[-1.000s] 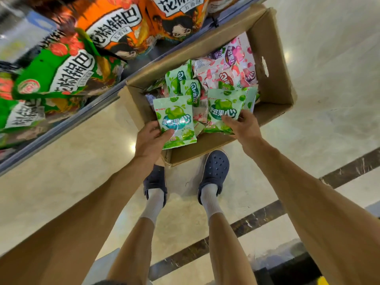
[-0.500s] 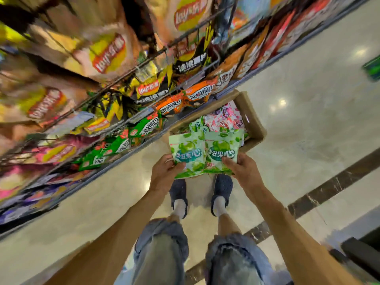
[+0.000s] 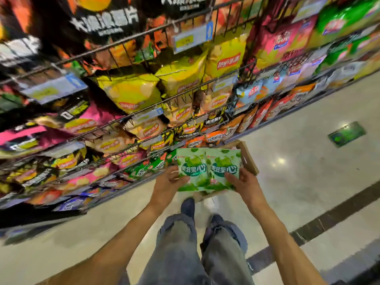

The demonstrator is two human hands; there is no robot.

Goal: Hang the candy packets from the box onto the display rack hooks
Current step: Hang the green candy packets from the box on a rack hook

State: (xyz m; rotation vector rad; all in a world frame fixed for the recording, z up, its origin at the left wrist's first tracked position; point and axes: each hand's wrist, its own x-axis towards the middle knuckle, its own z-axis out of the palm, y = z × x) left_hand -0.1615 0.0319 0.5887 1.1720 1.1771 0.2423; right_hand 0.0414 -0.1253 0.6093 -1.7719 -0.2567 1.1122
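Observation:
Two green candy packets are held side by side in front of me. My left hand [image 3: 167, 183] grips the left candy packet [image 3: 191, 167] at its lower left corner. My right hand [image 3: 243, 183] grips the right candy packet [image 3: 224, 166] at its lower right corner, with more packets stacked behind it. Beneath them stands the cardboard box [image 3: 249, 161] on the floor, mostly hidden by the packets. No hooks of the display rack are plain to see in this blurred view.
Wire shelves [image 3: 156, 108] packed with chip bags fill the left and top. Pale polished floor [image 3: 298, 182] stretches to the right, with a dark stripe and a green floor sign [image 3: 346, 134]. My legs and dark shoes [image 3: 188, 207] stand just before the box.
Both hands have lifted the green packets out of the box and brought them together. The view has risen from the box to show the shelves.

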